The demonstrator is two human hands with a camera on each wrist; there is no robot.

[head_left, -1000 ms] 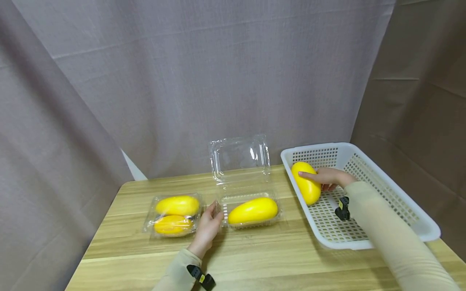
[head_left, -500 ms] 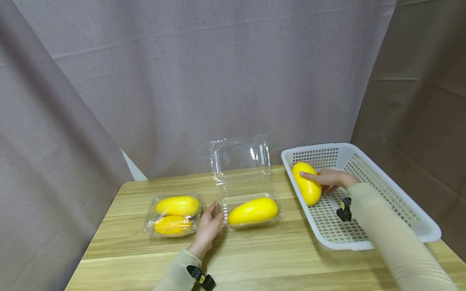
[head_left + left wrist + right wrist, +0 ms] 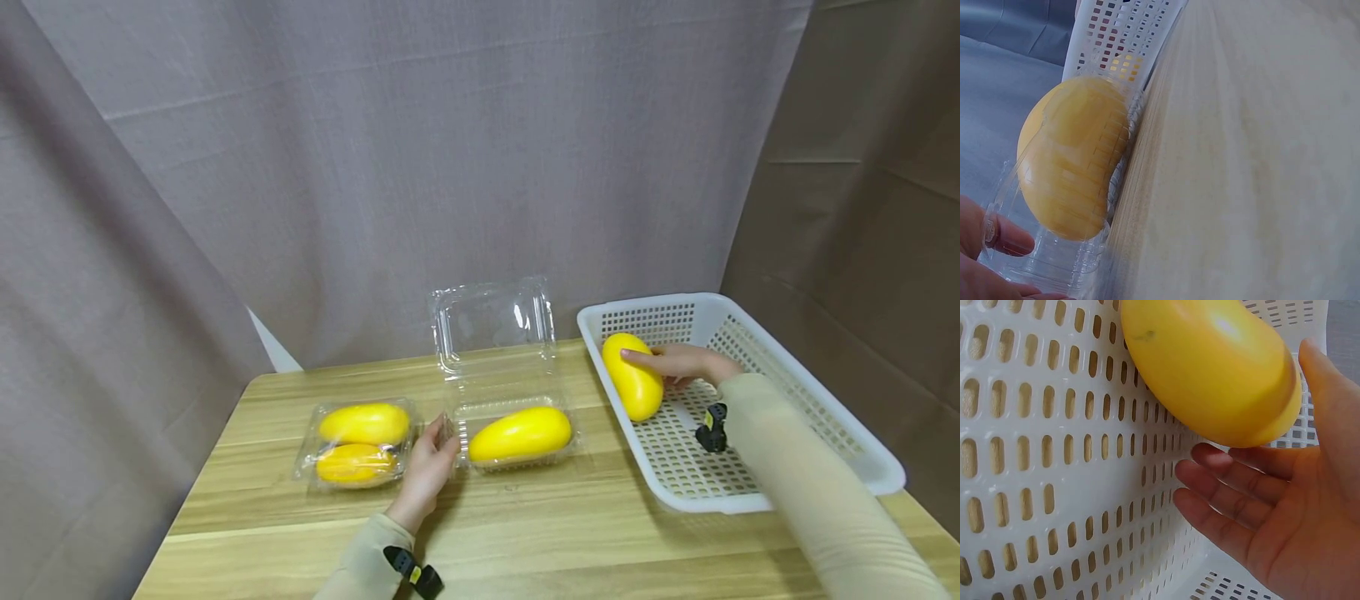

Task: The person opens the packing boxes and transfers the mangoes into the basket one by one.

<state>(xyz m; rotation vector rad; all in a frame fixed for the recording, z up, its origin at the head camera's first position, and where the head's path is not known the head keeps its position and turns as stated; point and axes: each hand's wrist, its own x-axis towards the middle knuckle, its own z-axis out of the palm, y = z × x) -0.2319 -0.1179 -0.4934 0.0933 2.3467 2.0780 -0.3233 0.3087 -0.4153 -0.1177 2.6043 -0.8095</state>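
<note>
In the head view, my left hand (image 3: 430,468) pinches the left edge of an open clear plastic clamshell box (image 3: 498,392), its lid standing up at the back. The left wrist view shows the thumb (image 3: 1013,239) inside the box wall. One yellow mango (image 3: 521,434) lies in the box. My right hand (image 3: 686,364) reaches into a white basket (image 3: 637,450), where another mango (image 3: 633,383) leans against the left side. The right thumb rests on this mango. In the right wrist view, the fingers (image 3: 1222,500) are loose and apart, with the index fingertip partly behind the fruit.
To the left, a closed clear box (image 3: 307,450) holds two yellow mangoes (image 3: 365,423). Both boxes and the basket stand on a wooden table (image 3: 525,533). Grey curtains (image 3: 375,167) hang behind, close to the raised lid.
My right hand has shifted slightly to the right, its thumb sliding over the mango, which has barely moved. The left hand and the boxes have not moved.
</note>
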